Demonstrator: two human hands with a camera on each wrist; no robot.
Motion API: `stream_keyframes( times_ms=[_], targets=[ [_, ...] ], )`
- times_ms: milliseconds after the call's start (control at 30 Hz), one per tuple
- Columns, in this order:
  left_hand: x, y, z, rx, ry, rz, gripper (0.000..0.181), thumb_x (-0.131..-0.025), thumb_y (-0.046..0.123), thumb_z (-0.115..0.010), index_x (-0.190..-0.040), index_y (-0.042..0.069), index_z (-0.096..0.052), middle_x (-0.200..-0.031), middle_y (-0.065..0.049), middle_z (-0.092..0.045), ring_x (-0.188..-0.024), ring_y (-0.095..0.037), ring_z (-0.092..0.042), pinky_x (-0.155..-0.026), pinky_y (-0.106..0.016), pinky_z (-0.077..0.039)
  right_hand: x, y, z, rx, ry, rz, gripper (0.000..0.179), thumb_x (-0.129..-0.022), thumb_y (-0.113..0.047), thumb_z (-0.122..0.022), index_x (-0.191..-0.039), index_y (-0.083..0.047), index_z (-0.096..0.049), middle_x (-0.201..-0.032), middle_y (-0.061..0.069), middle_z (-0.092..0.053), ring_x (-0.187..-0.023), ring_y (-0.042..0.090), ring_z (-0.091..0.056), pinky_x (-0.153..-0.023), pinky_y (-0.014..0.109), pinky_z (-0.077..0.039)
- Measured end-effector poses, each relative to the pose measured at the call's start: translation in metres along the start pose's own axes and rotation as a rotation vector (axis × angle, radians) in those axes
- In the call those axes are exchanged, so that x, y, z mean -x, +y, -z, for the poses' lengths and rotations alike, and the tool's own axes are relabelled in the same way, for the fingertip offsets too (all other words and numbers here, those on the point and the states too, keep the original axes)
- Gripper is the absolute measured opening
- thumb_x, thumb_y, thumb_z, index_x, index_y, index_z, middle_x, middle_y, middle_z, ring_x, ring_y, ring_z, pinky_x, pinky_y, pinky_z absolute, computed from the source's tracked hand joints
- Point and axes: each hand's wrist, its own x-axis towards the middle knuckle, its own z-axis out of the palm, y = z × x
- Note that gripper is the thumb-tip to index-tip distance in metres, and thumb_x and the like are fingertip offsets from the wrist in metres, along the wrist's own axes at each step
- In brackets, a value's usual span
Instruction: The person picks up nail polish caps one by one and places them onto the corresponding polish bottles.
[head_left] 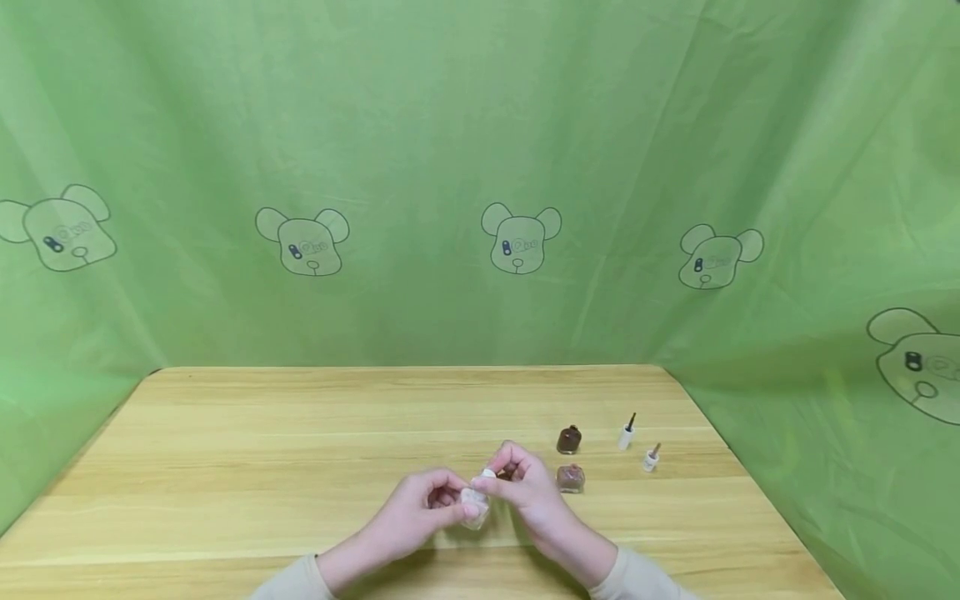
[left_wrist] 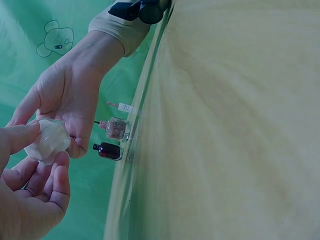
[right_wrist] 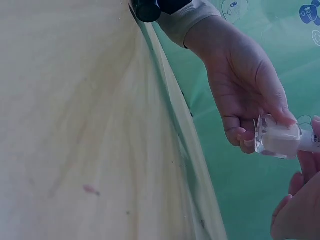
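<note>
Over the near part of the table, my left hand [head_left: 420,510] grips a clear glass nail polish bottle [right_wrist: 277,141] with pale, whitish contents. The thumb presses one face and the fingers lie behind it. My right hand [head_left: 531,498] pinches the white cap [head_left: 488,473] at the neck of that bottle. In the right wrist view the cap sits in line with the neck. Two capless nail polish bottles stand right of my hands: a dark brown one [head_left: 569,440] and a glittery pink one [head_left: 570,478].
Two white brush caps stand on the wooden table [head_left: 300,442] farther right, brushes pointing up: a dark-brushed cap [head_left: 626,435] and a pinkish-brushed cap [head_left: 651,458]. Green curtains [head_left: 420,125] printed with bear heads hang behind and beside the table.
</note>
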Motion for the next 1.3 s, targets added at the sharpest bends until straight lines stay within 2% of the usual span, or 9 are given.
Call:
stream_keyframes(
  times_ms=[100, 233, 367, 467, 767, 967, 1033, 1200, 1300],
  targets=[
    [0.000, 0.000, 0.000, 0.005, 0.004, 0.003, 0.027, -0.086, 0.019, -0.072, -0.105, 0.002, -0.066, -0.093, -0.008, -0.067, -0.078, -0.003, -0.056, -0.071, -0.016, -0.051, 0.000, -0.001, 0.000, 0.002, -0.016, -0.012, 0.023, -0.078, -0.004, -0.074, -0.080, -0.018, -0.056, -0.083, -0.009, -0.058, -0.082, 0.009, -0.053, -0.084, 0.027, -0.044],
    [0.000, 0.001, 0.001, 0.011, 0.020, 0.003, 0.030, -0.087, 0.021, -0.071, -0.108, 0.001, -0.066, -0.096, -0.010, -0.069, -0.080, -0.004, -0.058, -0.072, -0.016, -0.052, -0.002, -0.002, 0.003, -0.009, -0.096, -0.019, 0.017, -0.085, -0.007, -0.069, -0.099, -0.015, -0.063, -0.097, -0.008, -0.065, -0.096, 0.011, -0.059, -0.097, 0.032, -0.039],
    [-0.001, 0.001, 0.002, 0.004, 0.037, -0.002, 0.032, -0.089, 0.021, -0.069, -0.112, -0.001, -0.065, -0.101, -0.012, -0.070, -0.083, -0.004, -0.059, -0.075, -0.017, -0.052, -0.004, -0.001, 0.008, -0.025, -0.213, 0.007, 0.033, -0.094, -0.010, -0.059, -0.127, -0.010, -0.060, -0.117, -0.009, -0.069, -0.115, 0.014, -0.061, -0.107, 0.038, -0.029],
    [-0.001, 0.000, 0.002, -0.001, 0.045, -0.006, 0.033, -0.090, 0.021, -0.068, -0.114, -0.002, -0.065, -0.102, -0.013, -0.070, -0.083, -0.003, -0.059, -0.075, -0.017, -0.052, -0.005, 0.000, 0.011, -0.025, -0.265, 0.030, 0.038, -0.097, -0.011, -0.054, -0.134, -0.003, -0.053, -0.126, -0.009, -0.067, -0.123, 0.014, -0.057, -0.110, 0.040, -0.026],
    [-0.001, -0.002, 0.003, 0.020, 0.035, -0.016, 0.033, -0.091, 0.020, -0.067, -0.113, -0.004, -0.064, -0.101, -0.014, -0.069, -0.082, -0.003, -0.059, -0.075, -0.017, -0.052, -0.007, 0.001, 0.013, 0.009, -0.238, 0.020, 0.035, -0.096, -0.013, -0.057, -0.128, 0.002, -0.056, -0.116, -0.008, -0.072, -0.114, 0.012, -0.065, -0.108, 0.037, -0.033],
    [-0.001, -0.001, 0.003, 0.017, 0.026, -0.012, 0.032, -0.090, 0.020, -0.068, -0.112, -0.003, -0.064, -0.100, -0.014, -0.069, -0.082, -0.003, -0.059, -0.075, -0.017, -0.053, -0.005, -0.001, 0.011, -0.001, -0.191, -0.001, 0.030, -0.092, -0.013, -0.064, -0.120, -0.004, -0.064, -0.108, -0.009, -0.074, -0.106, 0.011, -0.068, -0.104, 0.031, -0.041],
    [-0.001, -0.001, 0.002, 0.014, 0.025, -0.012, 0.032, -0.090, 0.020, -0.068, -0.111, -0.003, -0.064, -0.100, -0.014, -0.069, -0.082, -0.003, -0.059, -0.074, -0.016, -0.052, -0.005, -0.001, 0.010, -0.005, -0.181, 0.002, 0.029, -0.091, -0.012, -0.065, -0.118, -0.003, -0.064, -0.106, -0.009, -0.075, -0.104, 0.010, -0.069, -0.102, 0.030, -0.042],
    [-0.001, -0.001, 0.002, 0.024, 0.020, -0.009, 0.031, -0.089, 0.019, -0.070, -0.110, -0.003, -0.064, -0.101, -0.014, -0.069, -0.082, -0.003, -0.059, -0.075, -0.016, -0.053, -0.004, 0.000, 0.010, -0.005, -0.178, 0.013, 0.028, -0.091, -0.010, -0.065, -0.117, 0.001, -0.064, -0.104, -0.008, -0.075, -0.102, 0.011, -0.070, -0.102, 0.031, -0.042],
    [-0.001, -0.001, 0.003, 0.026, 0.025, -0.006, 0.031, -0.088, 0.019, -0.071, -0.110, -0.003, -0.064, -0.102, -0.014, -0.068, -0.082, -0.004, -0.059, -0.074, -0.016, -0.053, -0.004, -0.001, 0.010, -0.006, -0.183, 0.007, 0.025, -0.091, -0.010, -0.064, -0.115, -0.005, -0.066, -0.105, -0.008, -0.075, -0.102, 0.011, -0.070, -0.103, 0.032, -0.041]
  ],
)
